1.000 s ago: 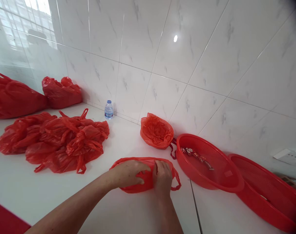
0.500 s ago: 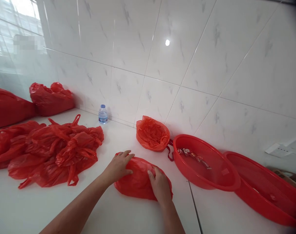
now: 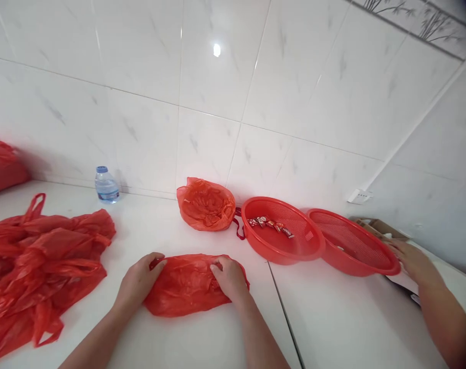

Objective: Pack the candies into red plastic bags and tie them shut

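A thin red plastic bag (image 3: pixel 190 287) lies on the white table in front of me, spread wide in an oval and wrinkled inside. My left hand (image 3: pixel 139 279) closes on its left edge, thumb on top. On the right part of the rim, my right hand (image 3: pixel 229 279) grips with thumb and fingers; the tips of its fingers are partly hidden. Just behind sits another rounded red item (image 3: pixel 207 205) lined with crumpled red plastic, a dark red ribbon (image 3: pixel 238 225) at its side. Whether anything is inside my bag I cannot tell.
On the left lies a heap of red plastic bags (image 3: pixel 48 261); a water bottle (image 3: pixel 106 185) stands by the wall. Rightward are a red basket (image 3: pixel 282 251) with several wrapped sweets (image 3: pixel 271 225) and a second red basket (image 3: pixel 352 264), its rim touched by another person's hand (image 3: pixel 413 261).
The view has turned right. My left hand has moved from the bag's top to its left edge, and the bag is flatter and wider. Another person's hand has appeared at the far right basket.
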A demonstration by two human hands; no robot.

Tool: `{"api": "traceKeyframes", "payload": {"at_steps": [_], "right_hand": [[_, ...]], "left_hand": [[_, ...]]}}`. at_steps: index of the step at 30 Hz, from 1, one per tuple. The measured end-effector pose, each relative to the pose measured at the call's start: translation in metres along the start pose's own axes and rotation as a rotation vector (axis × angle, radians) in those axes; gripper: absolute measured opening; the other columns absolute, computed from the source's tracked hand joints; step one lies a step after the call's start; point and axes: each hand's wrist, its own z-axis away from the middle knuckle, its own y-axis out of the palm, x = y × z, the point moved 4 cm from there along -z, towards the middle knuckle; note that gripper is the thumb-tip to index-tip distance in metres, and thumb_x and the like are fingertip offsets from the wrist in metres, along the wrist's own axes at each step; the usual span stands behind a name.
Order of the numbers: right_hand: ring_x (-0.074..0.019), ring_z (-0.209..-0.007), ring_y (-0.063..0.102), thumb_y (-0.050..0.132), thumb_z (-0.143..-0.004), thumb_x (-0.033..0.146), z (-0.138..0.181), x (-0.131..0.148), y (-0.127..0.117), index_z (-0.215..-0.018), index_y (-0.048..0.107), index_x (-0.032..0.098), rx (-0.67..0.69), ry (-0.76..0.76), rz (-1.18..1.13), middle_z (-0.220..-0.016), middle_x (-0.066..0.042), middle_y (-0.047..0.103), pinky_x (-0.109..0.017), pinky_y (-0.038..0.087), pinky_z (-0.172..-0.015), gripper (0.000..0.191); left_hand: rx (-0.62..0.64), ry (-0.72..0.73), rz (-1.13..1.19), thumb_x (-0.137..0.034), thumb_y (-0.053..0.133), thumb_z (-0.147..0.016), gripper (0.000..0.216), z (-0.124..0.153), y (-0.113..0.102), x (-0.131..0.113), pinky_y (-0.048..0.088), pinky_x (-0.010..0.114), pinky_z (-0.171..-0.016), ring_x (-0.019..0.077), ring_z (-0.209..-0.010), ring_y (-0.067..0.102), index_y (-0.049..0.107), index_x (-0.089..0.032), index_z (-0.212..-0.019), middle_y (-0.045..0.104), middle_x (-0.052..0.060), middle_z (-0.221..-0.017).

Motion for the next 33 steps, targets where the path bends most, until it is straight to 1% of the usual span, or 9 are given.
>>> {"api": "traceKeyframes", "payload": {"at_steps": [5, 10, 12, 15, 17, 20, 23, 28, 33], "right_hand": [[-0.0199, -0.091, 0.062, 0.052, -0.081, 0.024, 0.018, 0.022, -0.004, -0.102, 0.065, 0.023, -0.077, -0.017, 0.036, -0.097, -0.005, 0.069, -0.029, 0.046, -0.080, 0.025], [-0.0146, -0.078, 0.063, 0.043, -0.089, 0.027, 0.054, 0.053, -0.059, -0.094, 0.065, 0.022, -0.459, -0.172, -0.174, -0.087, -0.003, 0.069, -0.024, 0.048, -0.072, 0.024], [-0.0150, -0.075, 0.063, 0.043, -0.089, 0.032, 0.058, 0.043, -0.092, -0.094, 0.064, 0.021, -0.560, -0.122, -0.226, -0.086, -0.004, 0.069, -0.024, 0.049, -0.065, 0.024], [-0.0200, -0.103, 0.058, 0.047, -0.087, 0.032, 0.050, 0.012, -0.138, -0.108, 0.061, 0.020, -0.705, -0.095, -0.002, -0.112, -0.007, 0.063, -0.033, 0.046, -0.087, 0.029], [-0.0253, -0.119, 0.048, 0.050, -0.085, 0.033, 0.041, -0.014, -0.152, -0.121, 0.055, 0.018, -0.643, -0.049, 0.239, -0.125, -0.010, 0.057, -0.041, 0.039, -0.097, 0.039], [-0.0258, -0.106, 0.055, 0.050, -0.086, 0.030, 0.041, -0.048, -0.150, -0.117, 0.059, 0.016, -0.490, -0.045, 0.519, -0.109, -0.011, 0.064, -0.044, 0.038, -0.095, 0.034], [-0.0218, -0.087, 0.059, 0.047, -0.089, 0.026, 0.065, -0.067, -0.135, -0.111, 0.062, 0.018, -0.452, -0.075, 0.651, -0.090, -0.008, 0.066, -0.039, 0.042, -0.084, 0.027], [-0.0209, -0.083, 0.058, 0.047, -0.091, 0.029, 0.122, -0.075, -0.114, -0.115, 0.059, 0.020, -0.498, -0.128, 0.724, -0.091, -0.007, 0.063, -0.036, 0.043, -0.077, 0.029], [-0.0196, -0.078, 0.057, 0.046, -0.091, 0.032, 0.157, -0.074, -0.116, -0.113, 0.060, 0.020, -0.439, -0.120, 0.738, -0.085, -0.006, 0.061, -0.034, 0.045, -0.071, 0.028]], "left_hand": [[-0.034, -0.031, 0.124, -0.044, 0.046, -0.079, 0.028, -0.001, -0.005, 0.000, 0.048, 0.029, -0.068, 0.0221, -0.082, 0.064, 0.063, -0.025, -0.091, 0.070, 0.000, -0.088], [-0.027, -0.040, 0.170, -0.046, 0.049, -0.077, 0.029, -0.009, -0.005, 0.007, 0.050, 0.030, -0.065, 0.0232, -0.079, 0.065, 0.063, -0.024, -0.090, 0.071, 0.001, -0.085], [-0.036, -0.032, 0.177, -0.046, 0.050, -0.076, 0.029, -0.012, -0.005, 0.009, 0.050, 0.030, -0.064, 0.0233, -0.078, 0.066, 0.063, -0.024, -0.089, 0.071, 0.001, -0.085], [-0.035, -0.031, 0.213, -0.046, 0.051, -0.075, 0.029, -0.013, -0.005, 0.011, 0.050, 0.031, -0.063, 0.0236, -0.077, 0.066, 0.063, -0.024, -0.089, 0.071, 0.001, -0.083], [-0.029, -0.032, 0.229, -0.046, 0.051, -0.075, 0.029, -0.012, -0.006, 0.010, 0.050, 0.031, -0.063, 0.0238, -0.077, 0.066, 0.063, -0.023, -0.089, 0.071, 0.002, -0.083], [-0.024, -0.052, 0.212, -0.046, 0.051, -0.075, 0.029, -0.011, -0.009, 0.008, 0.050, 0.031, -0.063, 0.0239, -0.076, 0.065, 0.063, -0.023, -0.088, 0.071, 0.001, -0.083], [-0.033, -0.056, 0.187, -0.045, 0.052, -0.075, 0.027, -0.012, -0.010, 0.008, 0.049, 0.030, -0.064, 0.0237, -0.077, 0.065, 0.064, -0.024, -0.086, 0.071, 0.001, -0.084], [-0.028, -0.051, 0.190, -0.045, 0.053, -0.075, 0.027, -0.014, -0.006, 0.011, 0.048, 0.028, -0.064, 0.0226, -0.077, 0.065, 0.064, -0.024, -0.088, 0.071, 0.001, -0.084], [-0.016, -0.072, 0.158, -0.042, 0.053, -0.075, 0.027, -0.010, -0.008, 0.006, 0.047, 0.025, -0.062, 0.0204, -0.076, 0.064, 0.064, -0.023, -0.090, 0.070, -0.001, -0.081]]}}
